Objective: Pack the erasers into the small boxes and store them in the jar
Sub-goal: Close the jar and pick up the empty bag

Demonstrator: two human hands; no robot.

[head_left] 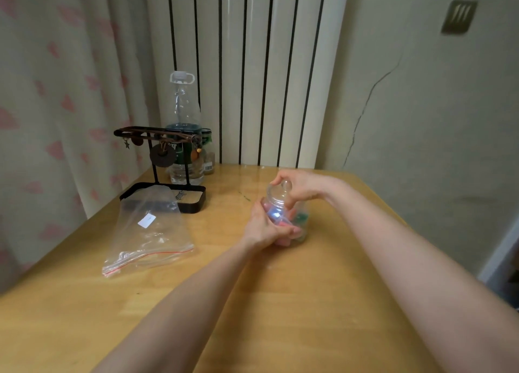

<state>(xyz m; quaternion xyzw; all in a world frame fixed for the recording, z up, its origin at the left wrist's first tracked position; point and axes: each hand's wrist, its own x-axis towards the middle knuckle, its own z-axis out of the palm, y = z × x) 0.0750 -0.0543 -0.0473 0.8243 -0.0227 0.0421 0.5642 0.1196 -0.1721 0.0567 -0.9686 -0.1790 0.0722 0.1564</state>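
Glass is the material at risk: the jar rests on or just above the wooden table, towards the far side and well apart from the clear zip bag and the black jewellery stand on the left. Its lid sits at the mouth; whether it is fully seated cannot be told. Judged from this position, the main hazard is a slip. The lid is smooth and is held only by its small knob, so a sideways pull could drop it onto the table or knock the jar rim. A second hazard is tipping, since a twist on the lid would turn the jar if the lower grip loosens. The left hand grips the jar body from the near side, its fingers curled round the lower wall and pressed together. The right hand comes over from the right, and its thumb and fingertips pinch the knob from above. Blurred coloured pieces in blue, pink and green lie inside the jar, behind the left fingers; whether they are the small boxes cannot be confirmed.
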